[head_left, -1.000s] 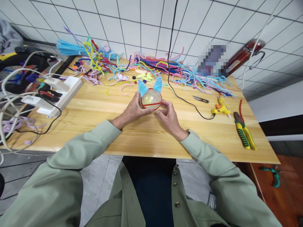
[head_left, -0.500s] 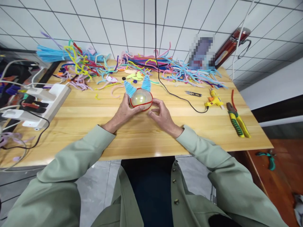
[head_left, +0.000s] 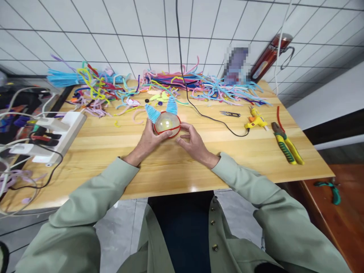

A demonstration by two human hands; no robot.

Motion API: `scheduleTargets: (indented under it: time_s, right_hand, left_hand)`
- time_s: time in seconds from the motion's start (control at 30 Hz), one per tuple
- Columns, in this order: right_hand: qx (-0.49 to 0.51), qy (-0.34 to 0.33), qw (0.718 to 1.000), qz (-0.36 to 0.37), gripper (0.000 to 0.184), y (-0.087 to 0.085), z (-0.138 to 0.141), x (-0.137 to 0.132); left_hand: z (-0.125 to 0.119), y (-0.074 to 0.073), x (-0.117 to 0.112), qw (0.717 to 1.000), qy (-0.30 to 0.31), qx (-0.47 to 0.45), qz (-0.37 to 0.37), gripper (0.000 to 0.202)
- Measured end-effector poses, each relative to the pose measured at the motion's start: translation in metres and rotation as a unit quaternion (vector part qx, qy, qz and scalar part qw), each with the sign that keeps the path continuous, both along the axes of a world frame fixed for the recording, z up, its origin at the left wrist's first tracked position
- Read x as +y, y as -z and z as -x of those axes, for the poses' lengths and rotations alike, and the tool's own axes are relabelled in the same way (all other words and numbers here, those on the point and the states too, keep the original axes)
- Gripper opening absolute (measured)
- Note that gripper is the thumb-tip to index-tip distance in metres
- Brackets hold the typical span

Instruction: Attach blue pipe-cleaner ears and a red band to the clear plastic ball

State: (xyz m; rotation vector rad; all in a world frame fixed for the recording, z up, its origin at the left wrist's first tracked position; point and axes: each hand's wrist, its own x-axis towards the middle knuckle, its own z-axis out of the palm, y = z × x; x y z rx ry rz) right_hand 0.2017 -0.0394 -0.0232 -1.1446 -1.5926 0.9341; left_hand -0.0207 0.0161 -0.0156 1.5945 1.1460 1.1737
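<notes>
A clear, rounded plastic shell [head_left: 167, 123] with red pipe cleaner edging sits between my hands, just over the table. Two ear-like pieces wound from blue pipe cleaner, a left ear [head_left: 152, 113] and a right ear [head_left: 171, 105], stick up from its far side. My left hand [head_left: 149, 139] grips the shell from the left, thumb across its near edge. On the other side, my right hand [head_left: 193, 142] has its fingers curved and apart from the thumb, with a fingertip at the red edging. The undersides of the shell are hidden.
Pipe cleaners [head_left: 227, 91] in many colours line the back of the wooden table [head_left: 176, 174]. Thread snips [head_left: 230, 113], a yellow glue gun [head_left: 256, 120] with a black cord and pliers [head_left: 286, 146] lie rightward. A white power strip [head_left: 64, 138] stands left; a red flask [head_left: 270, 58] leans behind.
The view has shifted slightly. The shell is tipped a little, showing more of its clear top. My left hand keeps its grip, and my right hand stays beside the shell.
</notes>
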Motion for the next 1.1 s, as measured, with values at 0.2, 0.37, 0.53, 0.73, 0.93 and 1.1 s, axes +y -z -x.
scheduleTargets:
  time_s: [0.2, 0.37, 0.53, 0.73, 0.93, 1.1]
  right_hand:
    - [0.003, 0.007, 1.000, -0.003, 0.062, -0.001, -0.002, -0.001]
    - [0.013, 0.014, 1.000, 0.004, 0.056, -0.002, -0.002, -0.002]
    - [0.019, 0.018, 1.000, 0.007, 0.057, -0.003, 0.000, -0.004]
    - [0.029, 0.012, 0.999, 0.011, 0.062, -0.005, 0.000, -0.003]
    - [0.013, 0.010, 1.000, 0.010, 0.062, -0.005, -0.001, -0.004]
    - [0.010, 0.007, 1.000, 0.004, 0.064, -0.005, -0.002, -0.004]
  left_hand:
    - [-0.003, -0.006, -0.003, 0.999, -0.014, 0.021, 0.031, 0.101]
    - [-0.004, -0.003, -0.002, 1.000, 0.007, 0.013, 0.017, 0.101]
    - [-0.006, -0.005, -0.003, 1.000, 0.022, 0.005, 0.007, 0.101]
    - [-0.006, -0.012, -0.005, 0.999, 0.012, 0.046, 0.010, 0.091]
    - [-0.007, -0.013, -0.005, 0.999, 0.033, 0.014, 0.005, 0.091]
    - [-0.006, -0.010, -0.004, 0.999, 0.017, 0.037, 0.010, 0.091]
